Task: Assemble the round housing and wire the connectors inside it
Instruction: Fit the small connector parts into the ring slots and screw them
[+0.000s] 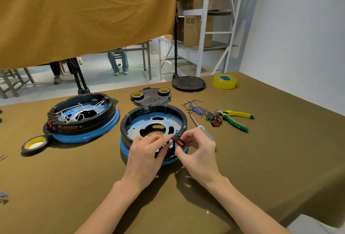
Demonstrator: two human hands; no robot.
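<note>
Two bare hands meet at the near rim of a round housing (153, 122) in the centre of the frame. The right hand (197, 151) pinches a small black switch with a red face (179, 142) between thumb and curled fingers, holding it against the outside of the housing's black wall. The left hand (147, 151) lies just beside it, fingers curled over the same stretch of rim and touching the switch from the left; whether it grips the switch or only steadies the rim cannot be told.

The housing is a shallow black plastic ring around a pale blue plate with holes and curved cut-outs, sitting on a glossy blue base. It rests on a table (74, 187) covered in dull olive-brown cloth.

To the left stands a second housing (82, 116) of the same build, already holding white wires and a row of red switches. Behind the centre housing lies a flat black lid (151, 96) carrying two small rolls of dark tape. A larger black tape roll with a yellow core (35, 144) lies at the left. Right of the housing are a screwdriver with a pale handle (202, 128), a loose heap of blue wires with metal ends (194, 107), several spare switches (214, 120) and yellow-and-green pliers (235, 118). In the upper right part of the table sit a round black disc (188, 82) and a clear yellowish tape roll (225, 81).
</note>
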